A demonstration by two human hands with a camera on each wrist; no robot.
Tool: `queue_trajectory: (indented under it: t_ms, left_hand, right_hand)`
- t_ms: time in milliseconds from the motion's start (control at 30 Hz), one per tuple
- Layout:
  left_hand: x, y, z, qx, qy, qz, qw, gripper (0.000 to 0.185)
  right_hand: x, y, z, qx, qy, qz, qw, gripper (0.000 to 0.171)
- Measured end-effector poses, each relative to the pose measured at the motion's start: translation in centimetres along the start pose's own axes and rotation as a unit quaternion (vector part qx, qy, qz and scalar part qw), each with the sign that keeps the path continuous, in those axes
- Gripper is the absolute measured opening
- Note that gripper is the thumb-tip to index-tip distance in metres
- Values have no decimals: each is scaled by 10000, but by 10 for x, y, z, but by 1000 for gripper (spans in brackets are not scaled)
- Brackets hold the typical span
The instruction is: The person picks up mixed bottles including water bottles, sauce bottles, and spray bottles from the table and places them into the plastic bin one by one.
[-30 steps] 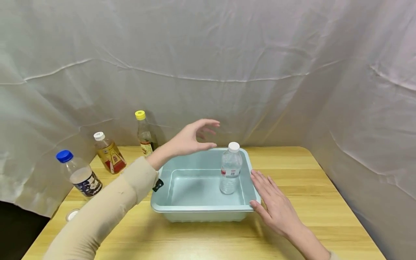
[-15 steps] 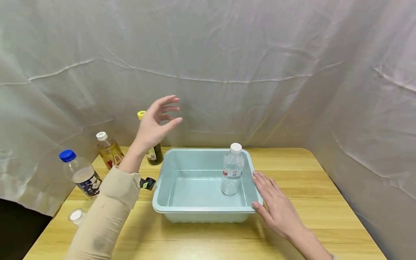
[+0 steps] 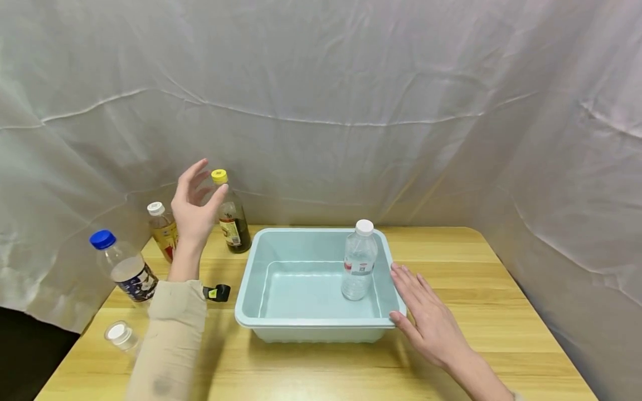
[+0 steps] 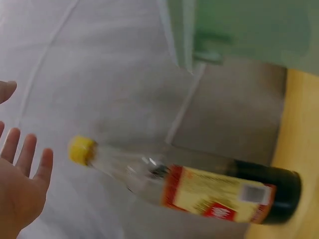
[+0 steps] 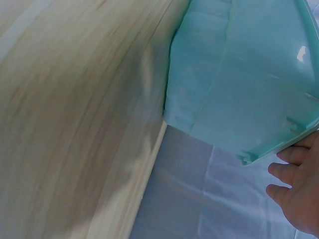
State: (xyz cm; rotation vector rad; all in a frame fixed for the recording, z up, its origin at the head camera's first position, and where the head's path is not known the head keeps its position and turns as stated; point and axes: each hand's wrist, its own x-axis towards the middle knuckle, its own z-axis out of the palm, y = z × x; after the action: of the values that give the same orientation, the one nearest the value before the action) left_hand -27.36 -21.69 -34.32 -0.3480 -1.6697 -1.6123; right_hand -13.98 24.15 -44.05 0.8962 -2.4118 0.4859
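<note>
My left hand is raised beside the yellow-capped bottle, thumb and fingers spread apart with nothing between them. In the left wrist view that bottle, part filled with dark liquid behind a yellow and red label, stands apart from the fingers. My right hand rests its straight fingers against the right rim of the light blue plastic basin. The right wrist view shows the fingers under the basin's rim. Inside the basin, at its right, a clear water bottle with a white cap stands upright.
Left of the basin stand a white-capped bottle of amber liquid, partly behind my left hand, and a blue-capped bottle. A small clear container with a white lid is near my left sleeve. Grey cloth hangs behind the wooden table.
My left hand has moved left, from above the basin to the yellow-capped bottle, its fingers still spread. The right hand has stayed at the basin's rim.
</note>
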Motion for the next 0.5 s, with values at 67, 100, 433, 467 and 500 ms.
queue_trajectory:
  t_ms: [67, 100, 433, 467, 500]
  left_hand:
    - [-3, -10, -6, 38, 246, -186, 9995, 63]
    - [-5, -15, -8, 48, 341, -302, 9990, 64]
    - [-22, -60, -17, 239, 405, -1202, 9916, 70]
    - [-22, -68, -18, 231, 371, -1213, 9917, 71]
    - [-23, -72, -17, 234, 331, -1221, 9917, 72]
  right_hand:
    - [-1, -1, 0, 18, -23, 14, 10000, 66]
    - [-1, -1, 0, 32, -36, 27, 10000, 66]
    - [1, -3, -1, 57, -70, 64, 9999, 67]
    - [1, -3, -1, 58, -68, 65, 9999, 67]
    - [1, -3, -1, 65, -69, 72, 9999, 67]
